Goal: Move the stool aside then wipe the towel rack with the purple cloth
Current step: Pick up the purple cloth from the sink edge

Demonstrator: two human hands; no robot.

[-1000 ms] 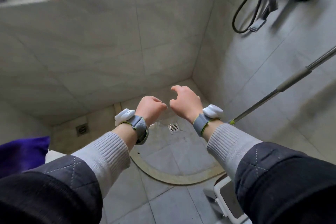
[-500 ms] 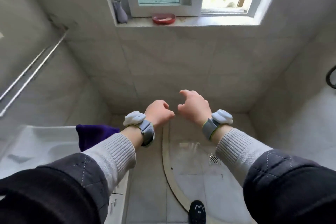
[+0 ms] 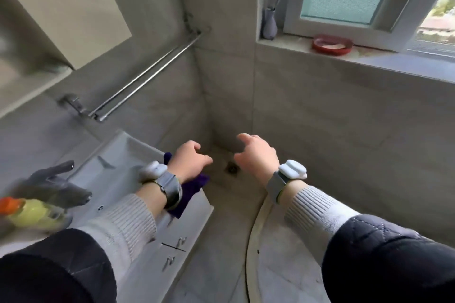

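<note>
A chrome double-bar towel rack (image 3: pixel 147 74) runs along the left wall above the sink. The purple cloth (image 3: pixel 193 190) is draped over the right edge of the white sink (image 3: pixel 118 160). My left hand (image 3: pixel 189 162) hovers just over the cloth, fingers loosely apart; I cannot see it gripping the cloth, and my wrist hides part of the cloth. My right hand (image 3: pixel 256 155) is held out beside it over the floor corner, fingers curled and apart, holding nothing. The stool is out of view.
A grey faucet (image 3: pixel 56 184) and a yellow bottle with an orange cap (image 3: pixel 29 211) sit at the sink's left. A mirror cabinet (image 3: pixel 61 7) hangs above. The window sill holds a red soap dish (image 3: pixel 332 44) and a grey vase (image 3: pixel 269 24). A floor drain (image 3: pixel 231 168) lies in the corner.
The view has swung left from the shower corner to the sink wall. The stool has left the frame. My left hand has loosened from a fist and now sits over the purple cloth.
</note>
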